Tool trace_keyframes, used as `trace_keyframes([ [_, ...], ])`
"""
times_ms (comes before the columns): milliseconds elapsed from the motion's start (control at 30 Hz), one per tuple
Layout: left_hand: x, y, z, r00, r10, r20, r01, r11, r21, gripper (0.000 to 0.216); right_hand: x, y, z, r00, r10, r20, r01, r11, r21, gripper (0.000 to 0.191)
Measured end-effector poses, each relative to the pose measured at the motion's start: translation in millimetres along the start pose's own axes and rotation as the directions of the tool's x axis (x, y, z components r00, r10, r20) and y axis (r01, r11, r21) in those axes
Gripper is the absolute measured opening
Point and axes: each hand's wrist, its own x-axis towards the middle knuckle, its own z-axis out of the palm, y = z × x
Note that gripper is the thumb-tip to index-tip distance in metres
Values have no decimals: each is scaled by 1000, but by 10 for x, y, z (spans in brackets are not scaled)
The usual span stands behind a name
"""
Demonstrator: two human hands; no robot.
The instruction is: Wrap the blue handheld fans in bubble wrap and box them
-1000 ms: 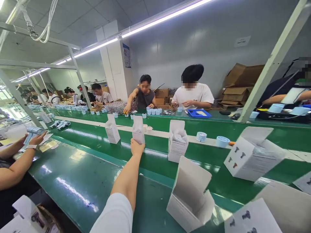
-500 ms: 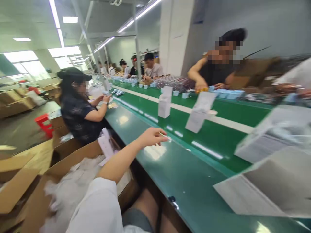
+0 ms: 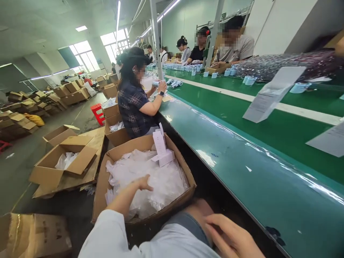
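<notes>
My left hand [image 3: 145, 183] reaches over a heap of clear plastic bags [image 3: 163, 186] inside a large cardboard box [image 3: 99, 193]. Its fingers are apart and point down at the bags; I see nothing held. Whether the fingertips touch the plastic is hard to make out. My right hand [image 3: 233, 234] is low at the front, near my lap and the bench edge. Its fingers are stretched with a gap between them, and nothing shows in them. White folded cartons [image 3: 162, 152] lie on the bags at the box's far corner.
A green-topped bench [image 3: 215, 154] runs along a conveyor belt [image 3: 231, 107] carrying an open white box [image 3: 271, 96]. A co-worker [image 3: 139, 96] sits beyond my cardboard box. Other people work across the belt among pale-blue parts [image 3: 249, 80]. An open carton [image 3: 64, 157] stands at left.
My view has swung left. My left hand has gone from above the bench down to the plastic bags in the cardboard box. My right hand has come into view.
</notes>
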Motion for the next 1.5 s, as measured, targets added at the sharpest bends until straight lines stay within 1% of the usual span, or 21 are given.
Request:
trace_keyframes([
  [100, -45, -233, 308, 997, 43, 72, -41, 999, -34, 27, 445, -106, 165, 980, 12, 197, -12, 1000, -5, 21],
  [167, -14, -256, 340, 990, 102, 101, -95, 993, -73, 24, 701, -96, 249, 962, 51, 267, -50, 999, -9, 22],
  [233, 6, -200, 261, 979, 170, 111, -156, 980, -125, 18, 963, -19, 342, 968, 93, 234, -99, 995, 12, 24],
  [267, -4, -151, 200, 972, 204, 113, -188, 972, -144, 15, 1102, 36, 399, 976, 108, 188, -115, 993, 27, 33],
  [333, -71, -31, 83, 951, 281, 129, -247, 941, -231, 14, 1382, 150, 532, 988, 116, 102, -123, 991, 56, 69],
  [400, -180, 88, 14, 925, 345, 158, -245, 861, -445, 16, 1632, 239, 677, 987, 105, 118, -120, 985, 126, 96],
  [467, -275, 174, -2, 927, 349, 137, -151, 682, -716, 18, 1803, 283, 804, 968, 103, 227, -168, 944, 285, 87],
  [567, -301, 229, 0, 982, 188, -5, -77, 381, -921, 20, 1875, 269, 906, 940, 104, 325, -254, 849, 463, 55],
  [633, -255, 249, -21, 995, 58, -77, -91, 293, -952, 23, 1836, 221, 900, 945, 142, 293, -293, 763, 576, 47],
  [667, -229, 266, -37, 996, 17, -89, -90, 278, -956, 24, 1808, 192, 879, 944, 170, 281, -318, 685, 655, 44],
  [767, -200, 360, -70, 997, 17, -73, -74, 272, -959, 26, 1728, 122, 772, 927, 245, 283, -363, 412, 836, 44],
  [867, -253, 477, -69, 995, 79, -62, -81, 266, -961, 25, 1662, 119, 662, 931, 261, 255, -335, 336, 881, 46],
  [1000, -344, 554, -114, 991, 115, -70, -93, 212, -973, 25, 1561, 206, 573, 939, 257, 229, -308, 335, 890, 38],
  [1100, -363, 558, -185, 988, 151, 42, 14, 181, -983, 35, 1495, 281, 547, 934, 296, 199, -312, 405, 860, 36],
  [1133, -359, 556, -198, 983, 164, 81, 44, 216, -975, 38, 1481, 299, 542, 933, 309, 186, -315, 447, 837, 36],
  [1233, -324, 547, -183, 977, 171, 124, 42, 418, -908, 37, 1461, 326, 519, 946, 299, 123, -279, 566, 775, 37],
  [1300, -294, 542, -144, 983, 160, 87, 1, 475, -880, 36, 1461, 327, 479, 945, 327, 23, -214, 562, 799, 39],
  [1333, -282, 540, -124, 988, 146, 57, -18, 465, -885, 36, 1462, 325, 450, 929, 369, -34, -178, 524, 833, 40],
  [1400, -268, 541, -92, 993, 121, -10, -59, 410, -910, 37, 1469, 321, 387, 875, 473, -99, -104, 386, 917, 42],
  [1433, -268, 544, -80, 992, 121, -29, -74, 387, -919, 37, 1475, 321, 358, 856, 512, -75, -88, 286, 954, 41],
  [1500, -281, 555, -59, 987, 160, -27, -83, 354, -932, 37, 1496, 326, 322, 842, 536, 58, -118, 78, 990, 38],
])
